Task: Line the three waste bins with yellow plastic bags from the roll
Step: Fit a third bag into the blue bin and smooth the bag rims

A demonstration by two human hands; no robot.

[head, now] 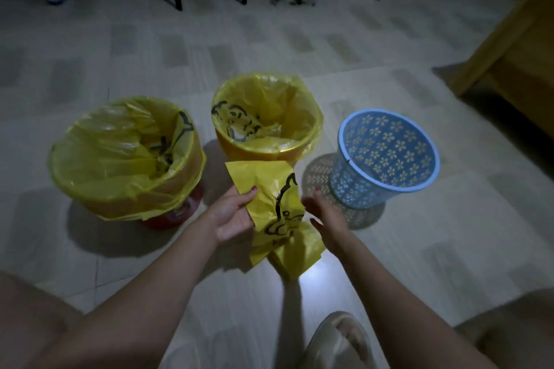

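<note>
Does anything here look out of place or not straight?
Only the blue bin: it stands tilted on the floor, its mouth facing the camera, and has no liner. The two other bins sit upright, already lined. The left hand holds a folded yellow bag.

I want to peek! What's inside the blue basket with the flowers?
Nothing shows inside the blue basket: just its own walls with flower-shaped holes, and no yellow bag yet. Its very bottom is hidden behind the near rim. The folded yellow bag is in the left hand.
</note>
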